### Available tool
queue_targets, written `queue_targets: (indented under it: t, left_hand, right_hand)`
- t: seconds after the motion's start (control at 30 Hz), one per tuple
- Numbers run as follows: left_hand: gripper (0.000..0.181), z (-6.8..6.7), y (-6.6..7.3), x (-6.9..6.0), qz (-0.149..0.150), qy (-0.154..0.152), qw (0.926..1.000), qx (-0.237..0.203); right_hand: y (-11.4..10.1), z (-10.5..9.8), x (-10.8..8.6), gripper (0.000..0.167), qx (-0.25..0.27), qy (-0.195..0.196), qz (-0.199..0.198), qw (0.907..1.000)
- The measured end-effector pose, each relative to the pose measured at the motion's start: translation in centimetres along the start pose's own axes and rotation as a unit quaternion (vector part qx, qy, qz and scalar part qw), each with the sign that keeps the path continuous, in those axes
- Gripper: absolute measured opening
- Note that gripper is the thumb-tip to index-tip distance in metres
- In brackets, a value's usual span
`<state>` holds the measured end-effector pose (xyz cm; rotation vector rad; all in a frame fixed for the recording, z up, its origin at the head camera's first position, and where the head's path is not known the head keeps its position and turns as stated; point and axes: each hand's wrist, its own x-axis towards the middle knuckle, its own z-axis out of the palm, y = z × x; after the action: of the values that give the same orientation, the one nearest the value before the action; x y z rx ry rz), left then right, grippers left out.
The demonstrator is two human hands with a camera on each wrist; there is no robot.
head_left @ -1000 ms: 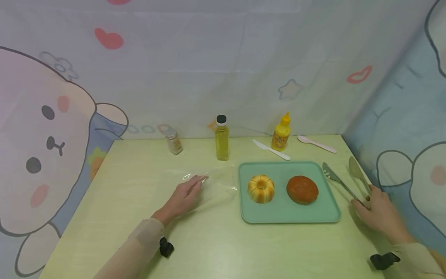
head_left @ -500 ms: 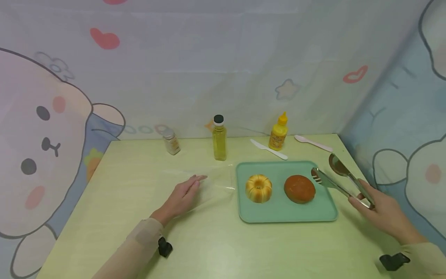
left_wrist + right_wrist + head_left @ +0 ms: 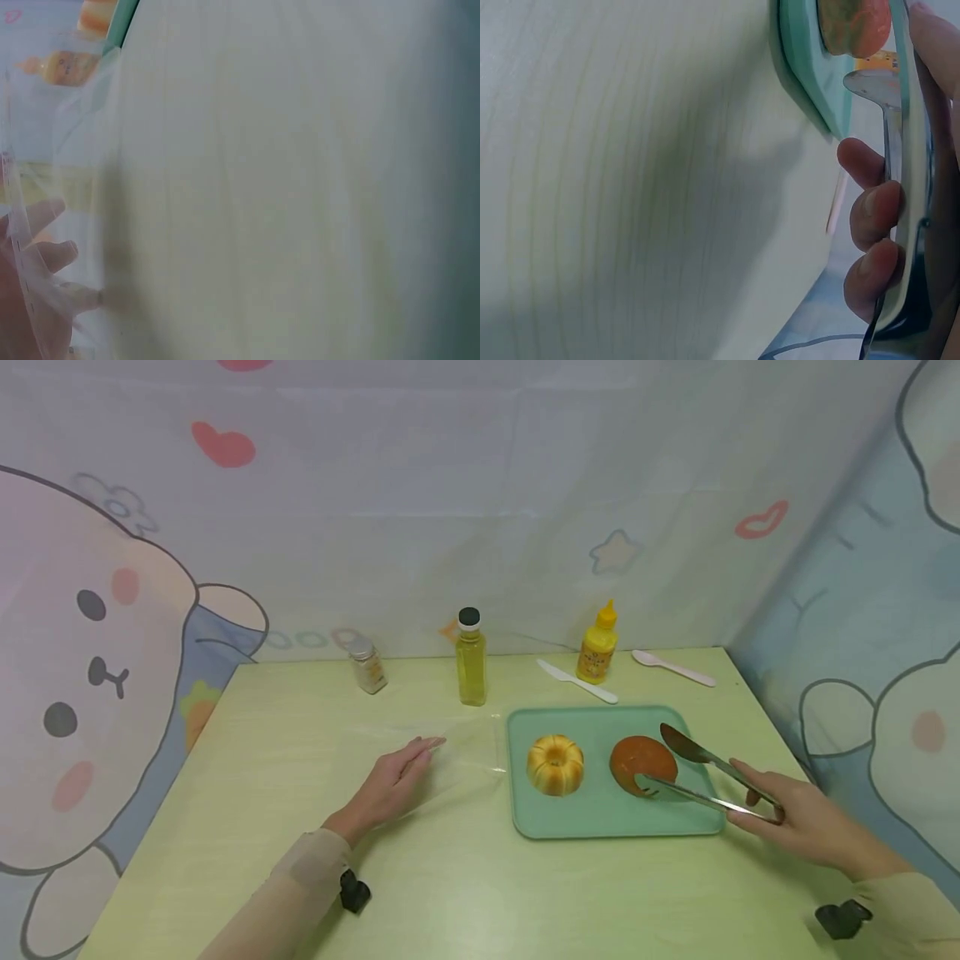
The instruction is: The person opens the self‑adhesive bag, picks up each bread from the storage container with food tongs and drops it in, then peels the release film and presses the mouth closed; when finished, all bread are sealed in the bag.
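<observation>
A clear plastic bag (image 3: 476,747) lies flat left of the green tray (image 3: 618,825). My left hand (image 3: 386,789) is at the bag, fingers extended; in the left wrist view the clear film (image 3: 82,127) covers the fingers (image 3: 56,255). Whether the hand is inside the bag or under it, I cannot tell. My right hand (image 3: 806,822) grips metal tongs (image 3: 716,760) by the handle end, their arms spread around the brown bun (image 3: 639,762) on the tray. Beside that bun sits a ridged yellow bun (image 3: 556,766). In the right wrist view fingers (image 3: 876,214) curl round the tongs.
Along the back stand a shaker (image 3: 367,667), an oil bottle (image 3: 472,660) and a yellow squeeze bottle (image 3: 597,647). A white knife (image 3: 576,681) and a pink spoon (image 3: 672,668) lie behind the tray. A patterned curtain (image 3: 375,485) rises at the back.
My right hand has lifted the tongs from the table right of the tray and brought them left, over the brown bun. The left hand has stayed at the bag.
</observation>
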<state>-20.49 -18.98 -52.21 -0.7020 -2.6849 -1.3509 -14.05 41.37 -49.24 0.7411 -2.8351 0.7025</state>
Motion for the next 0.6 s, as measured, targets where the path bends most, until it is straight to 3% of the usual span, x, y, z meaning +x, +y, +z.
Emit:
queue_targets:
  t: [0.37,0.6]
  left_hand:
    - [0.038,0.0,0.1,0.0,-0.008,-0.002,0.9999,-0.012]
    - [0.039,-0.1,0.3,0.0,-0.006,0.001,0.9999,-0.013]
  right_hand:
    - [0.2,0.4,0.8,0.072,-0.011,-0.012,-0.038,0.9991]
    - [0.1,0.3,1.1,0.067,-0.007,-0.020,-0.038,0.9990]
